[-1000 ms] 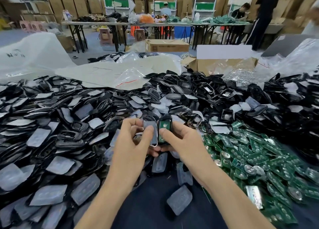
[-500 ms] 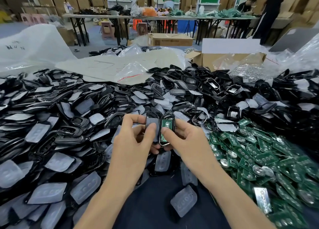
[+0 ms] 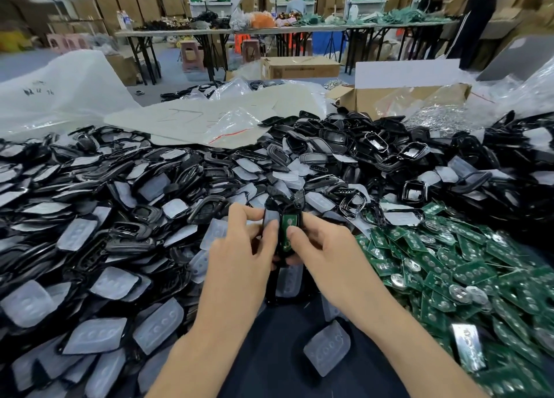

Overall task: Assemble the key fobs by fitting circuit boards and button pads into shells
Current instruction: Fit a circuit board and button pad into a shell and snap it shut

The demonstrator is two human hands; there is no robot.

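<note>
While the two halves wait to be closed face to face, both are held up side by side over the near edge of the counter (image 3: 269,352), touching along their long sides. The left grip (image 3: 239,253), a bare hand, pinches a black shell half (image 3: 265,223) with a cloudy button pad (image 3: 271,220) seated in it, thumb on the pad. The right grip (image 3: 326,253) is curled round the other shell half (image 3: 285,249). Its thumb presses on the green circuit board (image 3: 288,228) inside, probably to keep the board seated.

A heap of black shells (image 3: 329,145) and loose pads (image 3: 28,303) covers the left side and runs toward the far edge. Green boards (image 3: 449,265) pile up toward the near right corner. One stray pad (image 3: 326,348) lies on the dark cloth by the near edge. Plastic bags (image 3: 230,127) and an open cardboard box (image 3: 404,97) sit along the far edge. Nothing stands between the halves. The risk, I judge, is the pad or board slipping askew as they shut.
</note>
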